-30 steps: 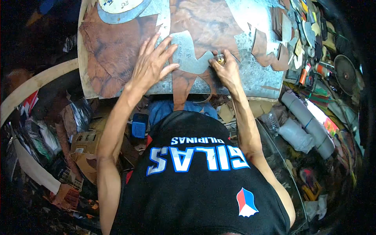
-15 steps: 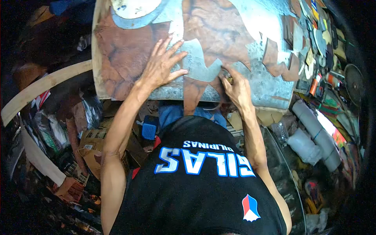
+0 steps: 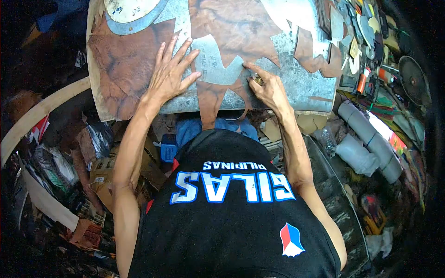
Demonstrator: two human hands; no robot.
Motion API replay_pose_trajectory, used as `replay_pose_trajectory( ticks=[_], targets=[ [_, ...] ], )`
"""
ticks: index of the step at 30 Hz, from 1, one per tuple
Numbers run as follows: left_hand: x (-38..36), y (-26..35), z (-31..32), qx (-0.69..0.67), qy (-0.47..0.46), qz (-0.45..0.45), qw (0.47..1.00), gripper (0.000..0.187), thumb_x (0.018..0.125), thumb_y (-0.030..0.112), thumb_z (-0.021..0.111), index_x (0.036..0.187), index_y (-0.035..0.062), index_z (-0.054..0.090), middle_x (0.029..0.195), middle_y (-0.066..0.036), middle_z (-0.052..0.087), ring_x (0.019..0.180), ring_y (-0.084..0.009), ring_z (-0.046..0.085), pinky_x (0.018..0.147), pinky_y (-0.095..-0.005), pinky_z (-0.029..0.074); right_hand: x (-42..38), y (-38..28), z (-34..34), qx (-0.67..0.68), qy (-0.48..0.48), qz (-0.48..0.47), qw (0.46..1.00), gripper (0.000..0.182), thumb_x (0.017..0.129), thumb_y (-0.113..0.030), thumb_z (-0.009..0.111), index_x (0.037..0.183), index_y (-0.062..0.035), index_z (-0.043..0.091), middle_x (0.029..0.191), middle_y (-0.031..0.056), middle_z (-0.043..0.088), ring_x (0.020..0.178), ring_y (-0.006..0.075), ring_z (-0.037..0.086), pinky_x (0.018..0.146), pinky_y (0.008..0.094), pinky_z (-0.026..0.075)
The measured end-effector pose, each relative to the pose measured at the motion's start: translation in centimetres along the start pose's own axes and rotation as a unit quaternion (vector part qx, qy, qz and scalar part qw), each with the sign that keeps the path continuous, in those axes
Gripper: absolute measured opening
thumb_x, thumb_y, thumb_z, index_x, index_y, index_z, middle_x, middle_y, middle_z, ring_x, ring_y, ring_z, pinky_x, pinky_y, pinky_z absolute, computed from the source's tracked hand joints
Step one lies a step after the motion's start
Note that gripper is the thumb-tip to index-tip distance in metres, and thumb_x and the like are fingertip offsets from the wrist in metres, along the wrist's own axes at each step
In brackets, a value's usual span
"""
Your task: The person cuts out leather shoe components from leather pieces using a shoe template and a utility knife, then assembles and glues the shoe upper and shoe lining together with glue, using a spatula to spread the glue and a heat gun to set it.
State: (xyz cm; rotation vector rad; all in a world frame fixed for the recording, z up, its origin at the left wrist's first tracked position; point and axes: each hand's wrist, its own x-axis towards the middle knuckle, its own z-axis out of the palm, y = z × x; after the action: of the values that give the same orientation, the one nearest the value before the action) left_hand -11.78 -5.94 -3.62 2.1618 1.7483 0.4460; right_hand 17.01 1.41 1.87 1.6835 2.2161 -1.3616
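Template (image 3: pixel 214 65) pinned flat on leather (image 3: pixel 232 28) by my splayed left hand (image 3: pixel 169 76); at three o'clock, my right hand (image 3: pixel 266 88) grips a small cutting tool (image 3: pixel 255 79) against its edge.

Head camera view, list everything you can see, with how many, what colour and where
metal template: one, grey, on the leather under the left fingers
leather sheet: one large, mottled brown, spread over the board
cutting board: one, grey metal-faced, top of the view
small tool: one, brassy, in the right hand at the template's edge
round pattern: one, pale with a grey rim, top left
leather offcuts: several, brown, right part of the board
rolls: a few, grey, lower right
blue box: one, below the board
shirt: one, black with blue lettering
left hand: flat, fingers spread
right hand: gripping the tool
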Motion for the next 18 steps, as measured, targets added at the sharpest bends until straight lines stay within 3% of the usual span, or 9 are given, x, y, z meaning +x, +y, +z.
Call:
replay_pose_trajectory(
  ticks=[11,14,17,18],
  targets=[
    [0.5,-0.5,0.3,-0.004,0.014,0.016,1.000,0.056,0.087,0.044,0.064,0.135,0.0153,0.056,0.154,-0.008,0.036,0.146,-0.0337,0.020,0.118,-0.0543,0.015,0.0,1.1,0.5,-0.010,0.050,-0.088,0.995,0.046,0.083,-0.013,0.060,0.129,-0.0179,0.061,0.109,0.0187,0.069,0.086,0.0332,0.070,0.078,0.0412,0.055],
    [0.7,-0.3,0.4,-0.006,0.016,0.011,1.000,0.056,0.086,0.043,0.066,0.134,0.0157,0.057,0.153,-0.009,0.037,0.145,-0.0347,0.022,0.118,-0.0547,0.016,-0.1,-0.1,-0.4,-0.023,0.006,-0.023,0.999,0.045,0.084,-0.014,0.060,0.129,-0.0183,0.062,0.110,0.0178,0.069,0.086,0.0316,0.070,0.078,0.0412,0.055],
    [0.0,-0.8,-0.9,0.001,0.007,-0.001,1.000,0.056,0.083,0.042,0.068,0.132,0.0160,0.058,0.152,-0.011,0.038,0.143,-0.0360,0.026,0.116,-0.0552,0.018,0.4,1.4,0.9,0.019,0.054,-0.090,0.994,0.044,0.085,-0.013,0.061,0.128,-0.0169,0.062,0.108,0.0194,0.069,0.092,0.0294,0.070,0.078,0.0366,0.055],
    [0.7,-0.1,-1.0,-0.013,0.004,0.010,1.000,0.056,0.082,0.041,0.069,0.131,0.0160,0.058,0.151,-0.011,0.039,0.142,-0.0368,0.027,0.116,-0.0553,0.019,0.2,0.1,0.9,0.049,-0.015,-0.023,0.998,0.043,0.084,-0.016,0.063,0.127,-0.0172,0.063,0.105,0.0192,0.069,0.091,0.0303,0.070,0.077,0.0380,0.055]
  ],
)
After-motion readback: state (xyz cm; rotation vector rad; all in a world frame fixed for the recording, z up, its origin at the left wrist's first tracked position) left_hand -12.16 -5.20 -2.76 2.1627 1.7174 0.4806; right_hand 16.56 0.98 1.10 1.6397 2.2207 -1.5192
